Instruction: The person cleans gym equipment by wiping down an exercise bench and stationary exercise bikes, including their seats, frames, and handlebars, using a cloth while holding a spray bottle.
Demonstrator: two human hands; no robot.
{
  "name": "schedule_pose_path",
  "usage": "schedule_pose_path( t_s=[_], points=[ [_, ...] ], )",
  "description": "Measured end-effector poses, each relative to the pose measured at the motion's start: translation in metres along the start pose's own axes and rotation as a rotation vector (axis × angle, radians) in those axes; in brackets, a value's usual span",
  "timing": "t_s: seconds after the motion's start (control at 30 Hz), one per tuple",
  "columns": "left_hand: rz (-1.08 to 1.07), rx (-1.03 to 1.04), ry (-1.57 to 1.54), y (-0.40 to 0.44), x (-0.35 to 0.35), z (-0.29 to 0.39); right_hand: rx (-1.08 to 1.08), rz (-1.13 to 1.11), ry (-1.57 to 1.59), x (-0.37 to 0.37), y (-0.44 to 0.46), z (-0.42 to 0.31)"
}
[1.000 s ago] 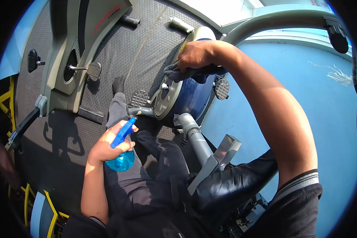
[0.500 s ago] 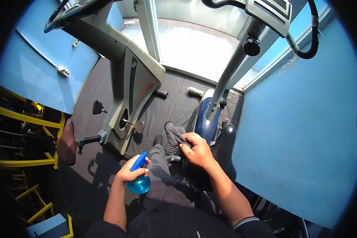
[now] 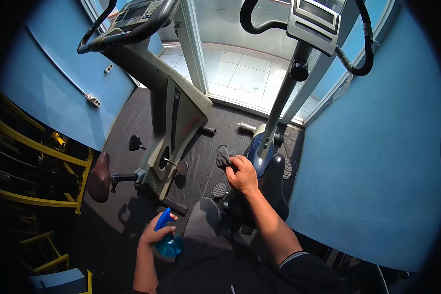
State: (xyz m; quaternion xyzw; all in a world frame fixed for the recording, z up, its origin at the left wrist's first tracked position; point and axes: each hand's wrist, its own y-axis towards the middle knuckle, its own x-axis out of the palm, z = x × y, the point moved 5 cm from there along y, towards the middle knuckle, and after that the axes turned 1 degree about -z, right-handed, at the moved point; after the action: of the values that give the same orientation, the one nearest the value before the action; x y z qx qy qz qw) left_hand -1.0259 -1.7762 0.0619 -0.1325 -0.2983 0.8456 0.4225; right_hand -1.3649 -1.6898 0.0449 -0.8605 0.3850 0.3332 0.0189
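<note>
My left hand (image 3: 154, 231) is wrapped round the neck of a spray bottle (image 3: 169, 246) with a blue trigger head and blue liquid inside. It hangs beside my left thigh. My right hand (image 3: 243, 175) pinches a dark grey cloth (image 3: 223, 157), whose loose end sticks out to the left of the fingers. Just beyond that hand stands an exercise bike with a blue base (image 3: 260, 153) and a black saddle (image 3: 276, 183); my forearm passes in front of part of it.
A second, grey exercise bike (image 3: 169, 105) with a brown saddle (image 3: 99, 177) stands to the left. Yellow metal racks (image 3: 39, 147) line the far left. A blue wall (image 3: 367, 161) closes off the right side. Ahead, a doorway opens onto white tiles (image 3: 237, 73).
The view has tilted up, bringing more of both bikes' handlebars and consoles into sight. My left hand sits lower in view with the bottle. The cloth is bunched smaller in my right hand.
</note>
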Motion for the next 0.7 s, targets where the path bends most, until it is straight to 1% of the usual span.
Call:
schedule_pose_path(
  t_s=[0.1, 0.17, 0.23, 0.3, 0.37, 0.4, 0.43, 0.47, 0.53, 0.63, 0.7],
  points=[
    [0.024, 0.02, -0.003, -0.011, -0.007, -0.007, -0.024, 0.02, 0.0, 0.003, 0.001, 0.005],
    [0.06, -0.009, -0.023, -0.02, -0.011, -0.009, -0.012, -0.006, 0.029, 0.004, 0.002, 0.009],
    [0.064, -0.012, -0.034, -0.03, -0.012, -0.005, -0.056, 0.025, 0.043, -0.001, 0.002, 0.004],
    [0.069, 0.011, -0.039, -0.035, -0.019, -0.01, -0.09, 0.046, 0.125, -0.005, -0.001, 0.001],
    [0.08, 0.021, -0.044, -0.041, -0.032, -0.019, 0.031, 0.001, 0.359, -0.001, -0.011, 0.008],
    [0.075, 0.041, -0.037, -0.044, -0.038, -0.022, 0.235, -0.09, 0.674, -0.002, -0.024, -0.013],
    [0.096, 0.038, -0.061, -0.049, -0.045, -0.025, 0.276, -0.105, 0.812, -0.007, -0.035, -0.034],
    [0.108, 0.053, -0.068, -0.056, -0.052, -0.025, 0.399, -0.185, 0.939, -0.005, -0.052, -0.046],
    [0.12, 0.078, -0.076, -0.07, -0.068, -0.033, 0.519, -0.346, 1.115, 0.008, -0.084, -0.072],
    [0.15, 0.1, -0.139, -0.1, -0.098, -0.055, 0.661, -0.604, 1.136, 0.051, -0.13, -0.099],
    [0.167, 0.112, -0.153, -0.122, -0.123, -0.077, 0.736, -0.703, 0.893, 0.082, -0.155, -0.126]
  ],
)
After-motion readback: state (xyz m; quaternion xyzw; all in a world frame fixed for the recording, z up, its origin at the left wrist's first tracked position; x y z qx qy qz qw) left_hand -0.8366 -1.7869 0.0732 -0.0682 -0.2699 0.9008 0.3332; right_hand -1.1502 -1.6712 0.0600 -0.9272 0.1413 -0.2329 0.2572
